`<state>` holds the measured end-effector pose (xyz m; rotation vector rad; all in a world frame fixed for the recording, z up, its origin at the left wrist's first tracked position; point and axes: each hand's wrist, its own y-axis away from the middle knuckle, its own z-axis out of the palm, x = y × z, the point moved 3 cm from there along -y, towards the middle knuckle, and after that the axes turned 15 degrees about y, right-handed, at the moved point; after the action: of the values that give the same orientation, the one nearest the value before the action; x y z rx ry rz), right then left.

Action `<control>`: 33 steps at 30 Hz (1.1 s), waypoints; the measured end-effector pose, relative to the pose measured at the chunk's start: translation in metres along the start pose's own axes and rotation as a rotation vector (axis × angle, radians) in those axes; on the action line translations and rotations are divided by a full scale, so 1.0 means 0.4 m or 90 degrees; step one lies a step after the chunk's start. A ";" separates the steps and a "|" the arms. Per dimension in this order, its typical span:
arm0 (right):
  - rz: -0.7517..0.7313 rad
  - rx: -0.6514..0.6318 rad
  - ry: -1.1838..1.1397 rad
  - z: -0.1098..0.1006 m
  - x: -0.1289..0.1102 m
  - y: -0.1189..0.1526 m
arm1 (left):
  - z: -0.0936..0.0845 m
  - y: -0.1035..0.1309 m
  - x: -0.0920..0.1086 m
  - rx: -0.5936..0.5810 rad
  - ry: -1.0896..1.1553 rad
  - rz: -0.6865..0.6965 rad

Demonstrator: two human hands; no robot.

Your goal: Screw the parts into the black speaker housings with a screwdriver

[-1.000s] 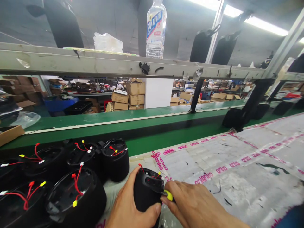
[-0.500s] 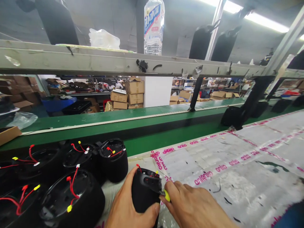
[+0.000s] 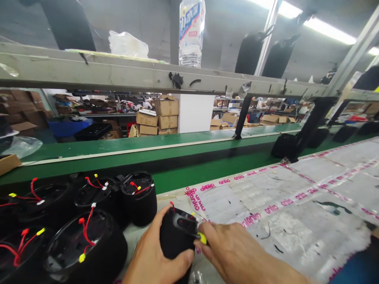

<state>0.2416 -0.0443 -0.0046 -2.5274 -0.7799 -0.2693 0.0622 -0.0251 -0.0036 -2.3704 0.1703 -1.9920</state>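
Beside her right hand (image 3: pixel 237 252), left grip (image 3: pixel 154 256) clasps black housing (image 3: pixel 174 236).

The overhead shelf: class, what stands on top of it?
On the shelf stand a water bottle, a crumpled plastic bag and dark shapes; their tops are cut off.
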 end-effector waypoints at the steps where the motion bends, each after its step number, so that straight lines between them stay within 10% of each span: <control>1: 0.022 0.054 -0.068 -0.001 0.001 0.006 | -0.006 -0.004 -0.004 -0.020 0.036 -0.005; 6: 0.145 0.243 -0.275 -0.023 0.033 0.026 | -0.017 -0.014 -0.029 -0.122 0.225 -0.053; 12: 0.140 0.031 -0.256 0.009 0.019 0.023 | -0.030 0.001 -0.042 -0.077 0.175 -0.076; 19: 0.119 -0.002 -0.255 0.041 -0.013 0.020 | -0.017 -0.016 0.006 -0.283 0.422 -0.086; 33: -0.008 -0.149 -0.011 -0.049 0.018 -0.042 | -0.008 -0.017 0.001 -0.274 0.361 -0.028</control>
<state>0.2367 -0.0384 0.0213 -2.7465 -0.8133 -0.3625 0.0593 -0.0182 -0.0020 -1.9232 0.6217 -2.8395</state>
